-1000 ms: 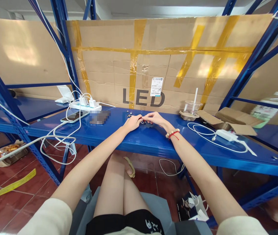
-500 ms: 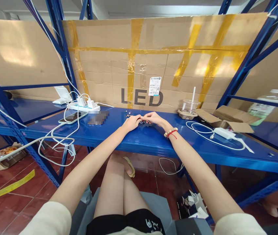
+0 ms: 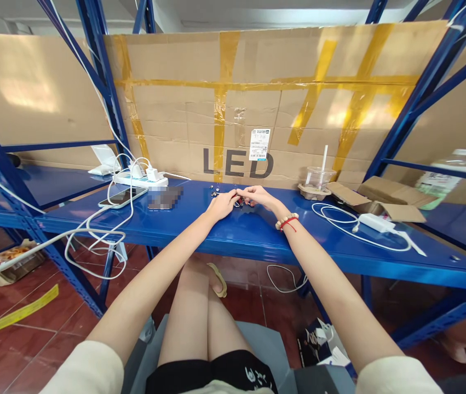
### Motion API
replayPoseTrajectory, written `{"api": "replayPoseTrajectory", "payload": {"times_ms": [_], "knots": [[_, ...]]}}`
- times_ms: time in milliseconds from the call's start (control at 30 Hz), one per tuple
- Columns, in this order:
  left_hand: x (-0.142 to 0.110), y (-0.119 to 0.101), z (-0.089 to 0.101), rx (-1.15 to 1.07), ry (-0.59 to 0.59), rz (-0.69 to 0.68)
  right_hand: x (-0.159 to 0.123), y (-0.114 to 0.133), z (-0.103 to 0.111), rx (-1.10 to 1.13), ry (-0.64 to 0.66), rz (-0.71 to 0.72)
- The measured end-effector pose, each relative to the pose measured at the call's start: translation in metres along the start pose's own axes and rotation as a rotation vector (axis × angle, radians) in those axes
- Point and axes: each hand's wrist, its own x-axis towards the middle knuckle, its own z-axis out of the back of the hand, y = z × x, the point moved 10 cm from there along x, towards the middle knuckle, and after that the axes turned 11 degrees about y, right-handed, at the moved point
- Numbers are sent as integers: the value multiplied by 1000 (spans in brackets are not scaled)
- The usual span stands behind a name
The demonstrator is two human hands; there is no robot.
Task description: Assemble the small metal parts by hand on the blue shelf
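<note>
My left hand (image 3: 222,204) and my right hand (image 3: 258,197) meet fingertip to fingertip over the blue metal shelf (image 3: 233,232), both pinched on a tiny metal part (image 3: 237,201) too small to name. A bead bracelet with a red string sits on my right wrist (image 3: 286,222). A few more small metal bits (image 3: 215,191) lie on the shelf just behind my left hand.
A phone (image 3: 121,197) and a white power strip (image 3: 139,178) with cables lie at left. At right are a plastic cup with a straw (image 3: 318,179), a white charger with cable (image 3: 374,222) and torn cardboard (image 3: 384,196). A taped cardboard wall marked LED (image 3: 239,162) stands behind.
Both hands have stayed together at the same spot, with only small finger movement on the little part.
</note>
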Motion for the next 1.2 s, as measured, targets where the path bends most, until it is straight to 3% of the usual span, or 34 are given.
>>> {"api": "replayPoseTrajectory", "payload": {"times_ms": [500,700,900,1033,1200], "knots": [[-1,-2,-1,18,17,-12,1,-1,2,-9,-8,-9],[-1,-3,1,46,-3,9,2,3,4,-14,-28,51],[-3,-14,2,-19,-6,-115,4,-3,6,2,-27,78],[-2,-10,-2,-101,43,-129,4,-12,6,32,-15,46],[-1,-10,-1,-73,6,-179,5,-20,7,30,-15,1]]}}
